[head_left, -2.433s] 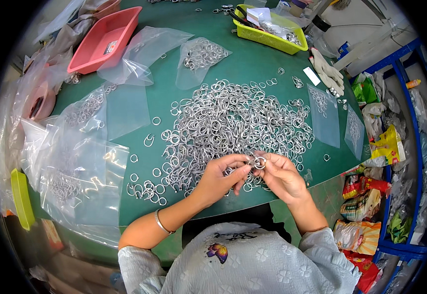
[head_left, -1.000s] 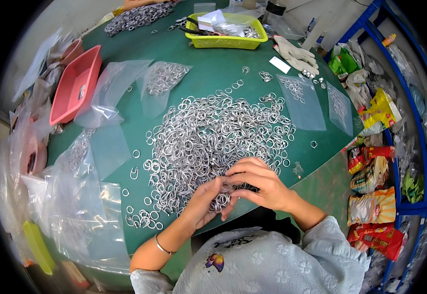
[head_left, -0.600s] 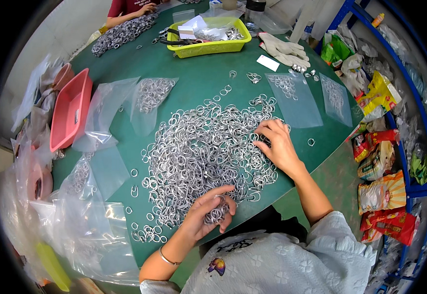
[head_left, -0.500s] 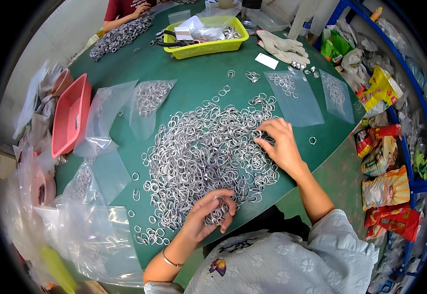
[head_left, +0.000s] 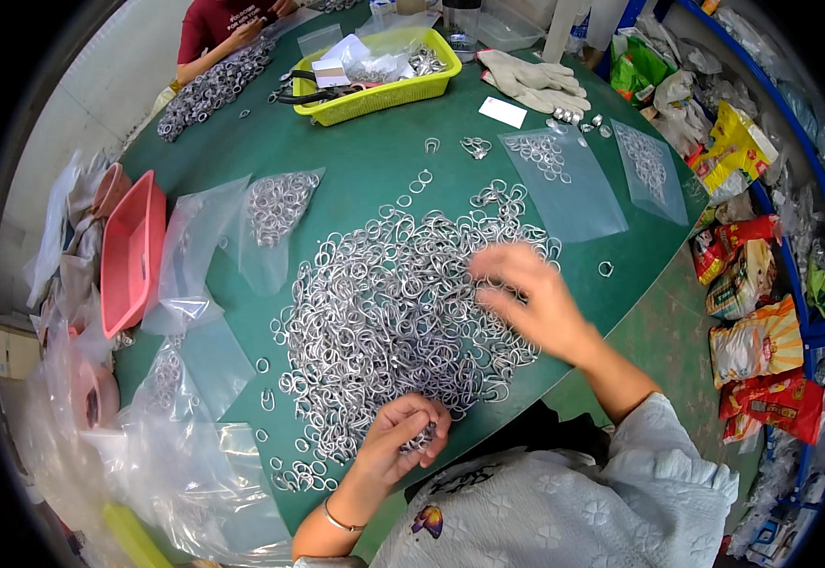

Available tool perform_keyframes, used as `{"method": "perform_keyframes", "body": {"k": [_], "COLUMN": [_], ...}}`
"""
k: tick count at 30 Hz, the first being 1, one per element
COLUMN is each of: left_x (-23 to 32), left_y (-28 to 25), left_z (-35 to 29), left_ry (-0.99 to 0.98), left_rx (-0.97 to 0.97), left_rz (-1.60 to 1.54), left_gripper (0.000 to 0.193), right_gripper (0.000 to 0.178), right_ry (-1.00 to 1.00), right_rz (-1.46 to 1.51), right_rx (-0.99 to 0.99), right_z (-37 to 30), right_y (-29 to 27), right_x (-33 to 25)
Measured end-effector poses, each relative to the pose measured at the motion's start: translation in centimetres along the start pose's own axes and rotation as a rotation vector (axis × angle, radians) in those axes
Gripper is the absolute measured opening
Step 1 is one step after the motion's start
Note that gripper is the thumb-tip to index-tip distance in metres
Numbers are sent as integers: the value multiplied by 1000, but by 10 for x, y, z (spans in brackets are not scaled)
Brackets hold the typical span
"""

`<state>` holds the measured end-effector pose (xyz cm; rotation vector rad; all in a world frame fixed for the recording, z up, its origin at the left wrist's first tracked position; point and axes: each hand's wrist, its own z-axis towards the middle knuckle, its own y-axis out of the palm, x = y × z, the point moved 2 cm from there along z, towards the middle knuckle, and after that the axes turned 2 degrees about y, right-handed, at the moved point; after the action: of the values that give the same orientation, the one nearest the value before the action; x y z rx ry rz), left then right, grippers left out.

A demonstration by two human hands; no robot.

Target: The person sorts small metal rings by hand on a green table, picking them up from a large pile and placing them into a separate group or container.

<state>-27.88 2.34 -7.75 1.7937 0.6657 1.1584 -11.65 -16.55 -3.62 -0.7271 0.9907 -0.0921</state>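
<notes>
Ring pile (head_left: 384, 312): spread across the green bench (head_left: 365, 151).
Left hand (head_left: 401, 437): metal rings (head_left: 421, 437) are clasped in curled fingers.
Right hand (head_left: 537, 301): fingers are held apart at the pile's right side.

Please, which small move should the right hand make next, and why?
Probably the right hand should pinch a ring from the pile of metal rings: its thumb and fingers stand apart over the pile's right side, with no ring clearly visible between them, while the left hand curls around some held rings.
</notes>
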Motion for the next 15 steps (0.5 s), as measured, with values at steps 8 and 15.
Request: {"method": "perform_keyframes", "body": {"k": [8,15], "left_x": [1,1], "left_y": [4,3], "left_z": [2,-1], "left_ry": [-18,-34], "left_rx": [-28,-3], "left_rz": [57,3], "left_gripper": [13,18], "right_gripper": [73,70], "right_ry": [9,-221], "right_rz": [-349,-178], "right_rx": [-277,-497], "right_z": [3,-21], "right_y": [21,13], "right_x": [16,-20]}}
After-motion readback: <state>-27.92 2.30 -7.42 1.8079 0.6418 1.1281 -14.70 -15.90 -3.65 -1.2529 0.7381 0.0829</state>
